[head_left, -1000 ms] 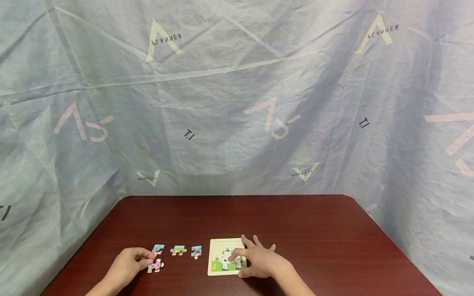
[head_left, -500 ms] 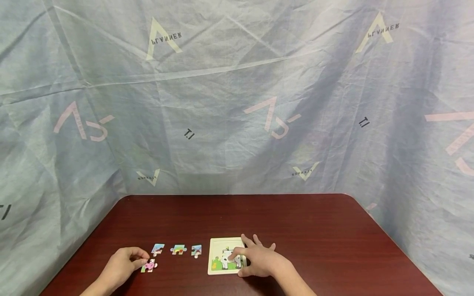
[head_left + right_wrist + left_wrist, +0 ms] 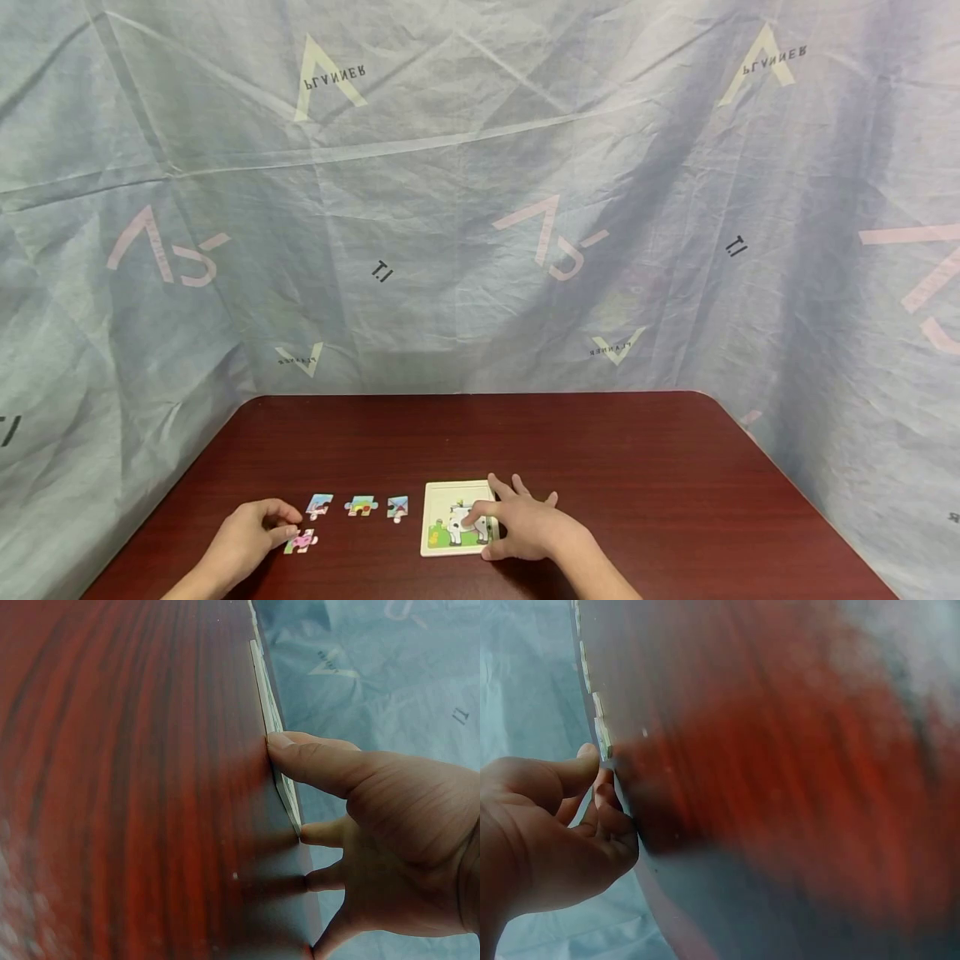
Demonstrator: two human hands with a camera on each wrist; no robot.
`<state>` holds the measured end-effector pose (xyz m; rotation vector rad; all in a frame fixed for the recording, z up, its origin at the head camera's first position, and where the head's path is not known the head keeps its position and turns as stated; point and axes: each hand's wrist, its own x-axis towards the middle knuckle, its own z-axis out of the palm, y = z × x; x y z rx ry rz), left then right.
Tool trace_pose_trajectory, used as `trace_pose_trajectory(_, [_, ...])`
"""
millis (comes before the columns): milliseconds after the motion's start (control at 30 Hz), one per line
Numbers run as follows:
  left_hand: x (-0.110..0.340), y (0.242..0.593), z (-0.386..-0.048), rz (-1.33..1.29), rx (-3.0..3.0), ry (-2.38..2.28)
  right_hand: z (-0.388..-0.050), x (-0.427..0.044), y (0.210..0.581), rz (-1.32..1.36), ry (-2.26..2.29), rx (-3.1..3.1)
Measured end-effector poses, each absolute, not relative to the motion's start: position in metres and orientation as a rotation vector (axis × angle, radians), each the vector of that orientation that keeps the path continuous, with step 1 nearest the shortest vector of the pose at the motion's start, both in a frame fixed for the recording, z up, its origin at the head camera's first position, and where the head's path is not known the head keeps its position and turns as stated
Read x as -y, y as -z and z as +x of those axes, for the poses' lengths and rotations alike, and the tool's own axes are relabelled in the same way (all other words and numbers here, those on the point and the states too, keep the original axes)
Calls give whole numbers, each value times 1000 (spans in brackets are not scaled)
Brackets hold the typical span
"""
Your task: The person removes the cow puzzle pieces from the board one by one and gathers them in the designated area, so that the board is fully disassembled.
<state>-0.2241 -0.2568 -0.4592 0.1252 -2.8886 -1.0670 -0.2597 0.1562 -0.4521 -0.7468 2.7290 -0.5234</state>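
In the head view my left hand (image 3: 239,543) pinches the edge of a pink puzzle piece (image 3: 303,542) lying at the table's left. The left wrist view shows my left thumb and fingers bent at the end of a row of thin pieces (image 3: 604,739). At centre lies a pale square puzzle board (image 3: 437,552) with a cow picture. My right hand (image 3: 531,528) holds its right side, thumb at the near corner and a finger at the far one, index finger on the cow. In the right wrist view the thumb of my right hand (image 3: 405,832) touches the board's edge (image 3: 264,686).
Behind the pink piece lies a blue and pink piece (image 3: 318,504). To its right are a piece with yellow and red (image 3: 362,505) and a blue piece (image 3: 397,507), left of the board. A grey printed cloth (image 3: 457,317) hangs behind the dark red table (image 3: 637,450).
My left hand has moved a little to the left, and the pink piece has slid left with it, away from the blue and pink piece. My right hand has stayed on the board.
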Motion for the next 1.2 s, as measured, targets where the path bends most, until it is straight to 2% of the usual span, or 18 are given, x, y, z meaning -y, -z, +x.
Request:
trace_pose_trajectory(200, [246,455,-223,117,2851,1039,-256,-155,448,-763,527,-2738])
trace_pose_trajectory(467, [213,449,-222,108,2823,1221,-254,-154,446,-786,542,-2749])
trace_pose_trajectory(833, [172,447,-228,-112,2810,1226,-261,-158,455,-750,589,-2729])
trace_pose_trajectory(1200, [129,448,-237,-319,2790,1346,-259,-155,449,-746,558,-2752])
